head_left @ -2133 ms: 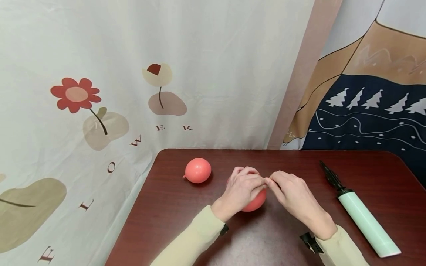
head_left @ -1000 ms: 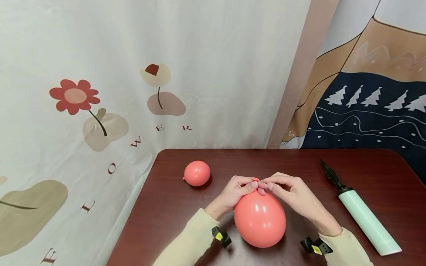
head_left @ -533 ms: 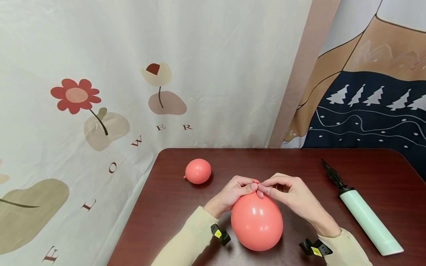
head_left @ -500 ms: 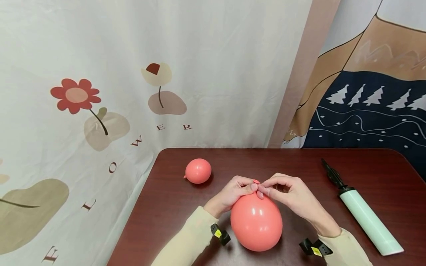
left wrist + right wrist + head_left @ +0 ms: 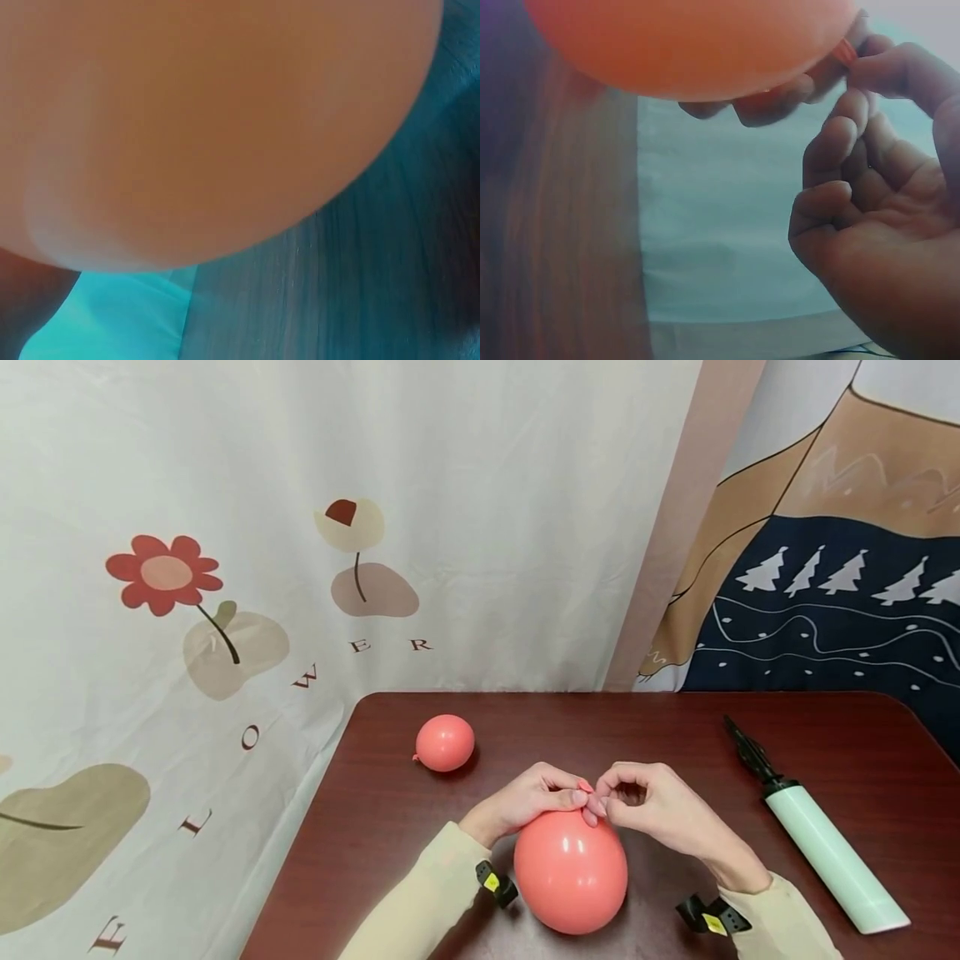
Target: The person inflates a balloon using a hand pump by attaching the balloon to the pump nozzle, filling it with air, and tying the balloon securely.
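A large inflated coral-red balloon [image 5: 570,877] is between both hands in the head view, its neck pointing up and away from the person. My left hand [image 5: 521,802] pinches that neck between thumb and forefinger, with the rolled lip [image 5: 584,785] poking out above. Close against the left fingertips, my right hand [image 5: 671,814] has thumb and forefinger bent into a ring, their tips at the neck. The right wrist view shows the right thumb [image 5: 900,71] on the stretched neck [image 5: 845,52], other fingers curled. In the left wrist view the balloon's body [image 5: 210,135] covers most of the picture.
A smaller tied red balloon [image 5: 446,743] lies at the back left of the dark red-brown table [image 5: 360,860]. On the right rests a mint-green hand pump [image 5: 836,860] with a black nozzle. A printed curtain [image 5: 487,527] hangs behind the table.
The balloon, earlier mostly behind the hands, has swung toward the person with its neck upward. Lately it shifted slightly left and down, and the right thumb and forefinger bowed wider apart.
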A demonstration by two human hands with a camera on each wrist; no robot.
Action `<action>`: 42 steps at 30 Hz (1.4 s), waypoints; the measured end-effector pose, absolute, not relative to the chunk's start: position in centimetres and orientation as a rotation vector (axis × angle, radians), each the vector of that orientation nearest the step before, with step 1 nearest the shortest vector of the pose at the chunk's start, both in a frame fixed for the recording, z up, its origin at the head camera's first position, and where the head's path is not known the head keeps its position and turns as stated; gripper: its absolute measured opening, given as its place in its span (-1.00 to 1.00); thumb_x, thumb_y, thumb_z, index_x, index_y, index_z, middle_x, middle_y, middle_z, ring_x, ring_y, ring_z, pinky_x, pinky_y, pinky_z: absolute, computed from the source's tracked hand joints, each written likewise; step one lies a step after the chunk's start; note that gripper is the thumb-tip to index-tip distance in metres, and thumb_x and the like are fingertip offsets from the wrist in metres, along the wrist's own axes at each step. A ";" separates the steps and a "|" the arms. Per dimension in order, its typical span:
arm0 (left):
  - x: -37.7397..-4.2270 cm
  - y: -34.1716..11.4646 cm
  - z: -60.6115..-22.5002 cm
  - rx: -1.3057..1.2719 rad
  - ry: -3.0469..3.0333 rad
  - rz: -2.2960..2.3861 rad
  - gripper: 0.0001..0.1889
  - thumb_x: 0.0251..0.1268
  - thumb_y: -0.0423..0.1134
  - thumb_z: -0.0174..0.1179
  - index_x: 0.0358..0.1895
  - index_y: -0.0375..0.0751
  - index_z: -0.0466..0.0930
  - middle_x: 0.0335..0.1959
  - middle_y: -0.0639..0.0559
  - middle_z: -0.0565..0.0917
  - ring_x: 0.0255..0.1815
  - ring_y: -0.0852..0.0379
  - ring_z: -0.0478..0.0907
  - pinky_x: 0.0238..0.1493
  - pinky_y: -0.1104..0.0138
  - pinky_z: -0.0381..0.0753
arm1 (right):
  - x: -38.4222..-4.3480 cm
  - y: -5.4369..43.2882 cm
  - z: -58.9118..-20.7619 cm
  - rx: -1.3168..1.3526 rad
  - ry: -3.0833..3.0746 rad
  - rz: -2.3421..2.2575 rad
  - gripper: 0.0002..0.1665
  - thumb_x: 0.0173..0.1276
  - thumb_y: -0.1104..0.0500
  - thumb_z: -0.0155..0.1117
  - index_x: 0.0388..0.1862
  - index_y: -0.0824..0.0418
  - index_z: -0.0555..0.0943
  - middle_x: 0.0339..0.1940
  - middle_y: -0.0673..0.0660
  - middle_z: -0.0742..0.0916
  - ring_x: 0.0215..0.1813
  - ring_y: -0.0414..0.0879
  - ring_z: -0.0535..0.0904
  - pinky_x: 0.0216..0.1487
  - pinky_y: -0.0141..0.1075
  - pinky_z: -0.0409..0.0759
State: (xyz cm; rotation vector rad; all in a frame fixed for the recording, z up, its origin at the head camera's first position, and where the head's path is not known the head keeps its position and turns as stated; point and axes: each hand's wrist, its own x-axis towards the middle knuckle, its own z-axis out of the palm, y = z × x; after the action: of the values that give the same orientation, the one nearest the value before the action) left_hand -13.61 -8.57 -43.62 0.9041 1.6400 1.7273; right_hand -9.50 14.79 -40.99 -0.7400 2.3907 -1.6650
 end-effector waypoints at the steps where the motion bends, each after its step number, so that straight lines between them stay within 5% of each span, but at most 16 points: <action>1: -13.6 -8.5 -43.6 0.907 1.628 1.735 -0.68 0.55 -0.33 0.13 -0.05 -0.67 0.64 -0.24 -0.59 0.65 0.00 0.11 0.69 0.22 0.24 0.59 | -9.5 14.7 -41.1 -0.753 2.367 -1.693 -0.79 0.32 0.34 0.38 -0.33 0.00 0.70 -0.43 -0.04 0.66 -0.37 -0.15 0.56 -0.37 -0.36 0.56; 8: -13.3 -8.1 -43.1 0.987 1.574 1.833 -0.65 0.56 -0.35 0.12 -0.13 -0.77 0.58 -0.28 -0.67 0.57 -0.05 0.16 0.66 0.17 0.26 0.61 | -9.5 14.1 -42.0 -0.864 2.145 -1.947 -0.75 0.30 0.49 0.19 -0.33 0.16 0.63 -0.44 0.05 0.61 -0.31 -0.13 0.56 -0.36 -0.34 0.58; 17: -13.4 -7.5 -43.1 1.021 1.714 1.914 -0.71 0.50 -0.39 0.21 -0.20 -0.72 0.66 -0.31 -0.55 0.66 -0.04 0.21 0.61 0.05 0.31 0.64 | -9.5 13.9 -43.0 -0.927 2.201 -2.008 -0.66 0.19 0.49 0.11 -0.36 0.04 0.59 -0.43 0.05 0.57 -0.26 -0.08 0.53 -0.28 -0.25 0.51; 29: -12.9 -6.5 -43.6 0.862 1.757 2.128 -0.65 0.45 -0.33 0.29 -0.16 -0.75 0.64 -0.35 -0.37 0.72 -0.10 0.18 0.65 -0.01 0.39 0.64 | -8.6 13.1 -42.2 -0.518 2.482 -1.961 -0.79 0.33 0.42 0.27 -0.21 0.12 0.61 -0.35 0.03 0.65 -0.35 -0.12 0.55 -0.33 -0.36 0.57; 42: -12.8 -6.9 -43.5 0.857 1.863 2.115 -0.66 0.46 -0.28 0.30 -0.14 -0.66 0.69 -0.23 -0.41 0.73 -0.07 0.16 0.63 -0.03 0.34 0.66 | -8.6 14.2 -41.6 -0.606 2.409 -1.985 -0.78 0.44 0.27 0.40 0.02 0.15 0.80 -0.20 0.04 0.78 -0.14 -0.14 0.68 -0.26 -0.27 0.70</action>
State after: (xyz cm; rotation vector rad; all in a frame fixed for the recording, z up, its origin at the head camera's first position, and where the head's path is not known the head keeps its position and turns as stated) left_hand -12.83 -6.86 -43.46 0.8569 1.8629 2.1151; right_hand -8.59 14.20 -41.55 -0.6064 2.4089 -1.9852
